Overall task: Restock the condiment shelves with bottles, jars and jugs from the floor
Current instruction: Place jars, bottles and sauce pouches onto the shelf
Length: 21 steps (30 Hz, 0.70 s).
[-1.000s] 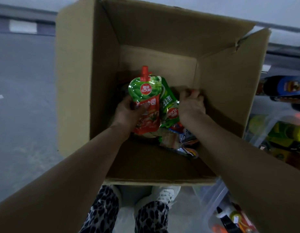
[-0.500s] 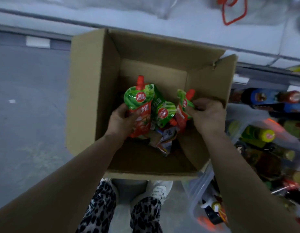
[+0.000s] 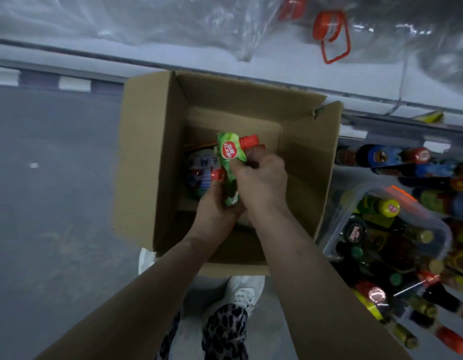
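The open cardboard box (image 3: 149, 162) stands on the floor, with a clear bin (image 3: 444, 231) of bottles just right of it. Over the box's middle, the right hand (image 3: 261, 183) and left hand (image 3: 214, 207) both curl tightly around a green pouch (image 3: 229, 159). Its long axis runs near to far, and its red cap (image 3: 249, 140) points toward the box's far wall.

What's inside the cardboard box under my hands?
The left hand and right hand grip green red-capped pouches over the cardboard box. A loose pouch lies on its bottom, beside them. Anything beneath the hands is hidden.

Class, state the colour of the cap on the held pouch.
Red: the cap tops the pouch, head view.
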Tool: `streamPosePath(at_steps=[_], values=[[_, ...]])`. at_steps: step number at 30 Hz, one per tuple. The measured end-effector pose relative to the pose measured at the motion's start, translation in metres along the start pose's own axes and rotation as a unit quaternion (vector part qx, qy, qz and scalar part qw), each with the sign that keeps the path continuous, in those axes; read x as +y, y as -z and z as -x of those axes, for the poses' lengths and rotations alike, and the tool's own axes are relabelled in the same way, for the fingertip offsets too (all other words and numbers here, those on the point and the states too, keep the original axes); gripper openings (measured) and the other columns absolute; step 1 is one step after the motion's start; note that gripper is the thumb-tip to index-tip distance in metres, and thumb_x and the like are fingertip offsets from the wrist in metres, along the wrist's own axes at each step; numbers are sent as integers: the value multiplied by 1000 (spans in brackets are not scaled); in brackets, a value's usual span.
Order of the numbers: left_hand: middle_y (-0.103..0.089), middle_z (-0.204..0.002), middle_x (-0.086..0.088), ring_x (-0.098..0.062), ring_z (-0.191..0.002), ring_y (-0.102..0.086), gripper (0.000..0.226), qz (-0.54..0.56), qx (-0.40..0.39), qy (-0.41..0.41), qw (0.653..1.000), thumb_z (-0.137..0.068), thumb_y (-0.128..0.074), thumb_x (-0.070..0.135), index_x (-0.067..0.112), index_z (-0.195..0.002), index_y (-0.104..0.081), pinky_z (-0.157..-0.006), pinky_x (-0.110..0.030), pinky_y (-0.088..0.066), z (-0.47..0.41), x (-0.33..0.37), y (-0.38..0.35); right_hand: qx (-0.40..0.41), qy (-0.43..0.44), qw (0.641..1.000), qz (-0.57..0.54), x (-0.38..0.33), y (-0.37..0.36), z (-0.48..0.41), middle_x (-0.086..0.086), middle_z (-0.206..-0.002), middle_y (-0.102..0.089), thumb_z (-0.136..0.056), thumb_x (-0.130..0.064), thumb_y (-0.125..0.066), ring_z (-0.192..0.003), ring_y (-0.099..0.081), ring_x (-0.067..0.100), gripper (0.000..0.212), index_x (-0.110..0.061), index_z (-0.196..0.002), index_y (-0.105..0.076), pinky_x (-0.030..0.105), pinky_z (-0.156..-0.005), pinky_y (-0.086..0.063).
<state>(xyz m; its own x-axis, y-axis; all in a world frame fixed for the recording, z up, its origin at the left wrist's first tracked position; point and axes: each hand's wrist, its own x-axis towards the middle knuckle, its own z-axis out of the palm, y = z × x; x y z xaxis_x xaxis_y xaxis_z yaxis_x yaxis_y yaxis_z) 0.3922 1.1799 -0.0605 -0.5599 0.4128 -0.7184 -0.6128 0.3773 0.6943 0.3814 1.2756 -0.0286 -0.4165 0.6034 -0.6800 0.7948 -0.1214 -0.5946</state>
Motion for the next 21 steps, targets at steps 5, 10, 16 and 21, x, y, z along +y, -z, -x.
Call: streamPosePath(at_steps=[5,10,16,21], values=[[-59,-123,18,8,-117,-54,59,10,93,-66,993,-88,-67,7,33,-136,-44,-103,-18,-44,-2,-19,9,-30,-20,998,56,4,-5,1,2,-93,-73,-85,-13,-72,-92,-67,19,8,-20,-90,-73,35,-83,-57],[-67,-114,6,-8,-111,-62,46,-179,93,-132,971,-88,-67,4,17,-132,-60,-91,-8,-45,-20,-18,32,-177,-6,977,117,14,7,-1,-5,-84,-69,-87,-5,-60,-85,-62,12,23,-24,-80,-71,26,-71,-47],[-71,-111,-4,-18,-105,-67,21,-119,22,-30,992,-90,-70,21,20,-110,-66,-88,-46,-58,-23,-3,48,-114,62,980,153,27,39,-14,-13,-125,-54,-80,-23,-80,-127,-48,17,52,-43,-120,-54,45,-104,-48],[-77,-97,-2,-19,-90,-74,26,54,-30,19,998,-77,-78,27,19,-101,-70,-71,-34,-61,1,37,59,-258,6,966,11,27,66,1,-7,-118,-72,-76,-29,-83,-110,-68,10,44,-28,-117,-70,37,-96,-56]])
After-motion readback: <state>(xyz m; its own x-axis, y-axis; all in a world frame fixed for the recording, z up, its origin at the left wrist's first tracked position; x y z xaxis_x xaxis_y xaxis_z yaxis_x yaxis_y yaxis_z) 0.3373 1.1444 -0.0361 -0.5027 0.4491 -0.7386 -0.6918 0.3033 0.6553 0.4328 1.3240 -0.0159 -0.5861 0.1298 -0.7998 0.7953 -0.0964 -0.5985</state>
